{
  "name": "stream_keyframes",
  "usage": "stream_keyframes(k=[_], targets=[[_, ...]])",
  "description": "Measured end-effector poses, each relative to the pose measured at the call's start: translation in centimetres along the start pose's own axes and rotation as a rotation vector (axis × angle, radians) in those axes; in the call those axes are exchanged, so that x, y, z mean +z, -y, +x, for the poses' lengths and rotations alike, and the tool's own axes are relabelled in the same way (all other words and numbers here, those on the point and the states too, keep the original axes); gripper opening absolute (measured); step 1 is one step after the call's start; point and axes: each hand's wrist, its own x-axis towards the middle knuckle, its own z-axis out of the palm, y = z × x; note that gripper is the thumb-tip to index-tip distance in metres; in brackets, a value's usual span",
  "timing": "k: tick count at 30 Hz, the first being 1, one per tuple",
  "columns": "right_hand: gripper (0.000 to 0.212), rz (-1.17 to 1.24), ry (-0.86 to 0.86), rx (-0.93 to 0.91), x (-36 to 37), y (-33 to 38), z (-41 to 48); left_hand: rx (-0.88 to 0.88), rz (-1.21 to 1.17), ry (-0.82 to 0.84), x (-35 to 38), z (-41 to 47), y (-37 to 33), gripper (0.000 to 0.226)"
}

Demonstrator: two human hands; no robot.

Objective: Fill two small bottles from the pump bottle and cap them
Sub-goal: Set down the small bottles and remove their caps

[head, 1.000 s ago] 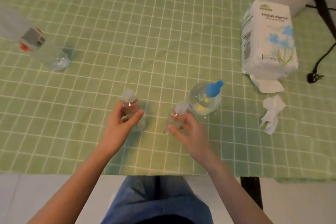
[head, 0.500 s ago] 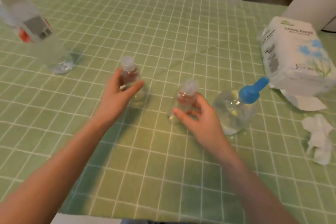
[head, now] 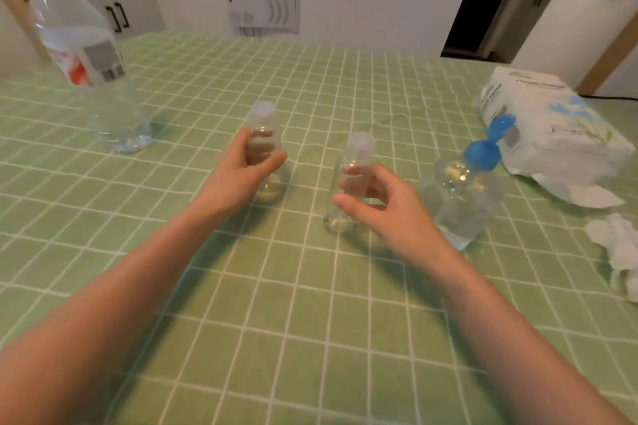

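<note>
Head view, only cam.

L side: left hand (head: 241, 172) wrapped round left small bottle (head: 264, 134), thumb in front, fingers behind. Bottle upright on worktop (head: 310, 321), pale cap on.

R side: right hand (head: 383, 207) pinches right small bottle (head: 354, 162) mid-body, thumb front, fingers curled behind. It leans a bit, base on the cloth, cap on. Pump bottle (head: 462, 193), blue pump head, stands just beside that hand.

Fill level: can't tell, all clear plastic.

Step, my guess: checking or seating the caps. Do it well: hold low on the body, keep the base flat, don't squeeze soft walls, twist the cap w/ fingertips until snug. Straighten the R bottle first.

Writing:
- Tissue pack (head: 552, 128), far R: blue flower print, lettering too blurred to read.
- Big clear bottle (head: 86, 55), far L: red/white label w/ barcode, text illegible.
- Small bottles and pump bottle: no labels seen.
</note>
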Motion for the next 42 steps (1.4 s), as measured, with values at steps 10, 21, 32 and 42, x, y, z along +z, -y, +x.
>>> stream_keyframes(k=[10,21,32,42], targets=[[0.033,-0.017,-0.007,-0.012,1.1,0.7,-2.3,-0.046,0.195,-0.066,-0.3,-5.2,-2.4,0.118],[0.029,0.139,0.08,-0.053,5.1,2.2,-4.6,0.162,0.067,0.086,4.2,-13.1,-2.1,0.068],[0.024,-0.011,0.047,-0.069,4.5,2.2,-4.7,0.183,0.055,0.014,4.1,-12.4,-1.6,0.04],[0.024,-0.195,-0.105,-0.22,2.4,5.2,-3.7,0.238,0.234,-0.102,4.1,-12.4,-1.3,0.037]])
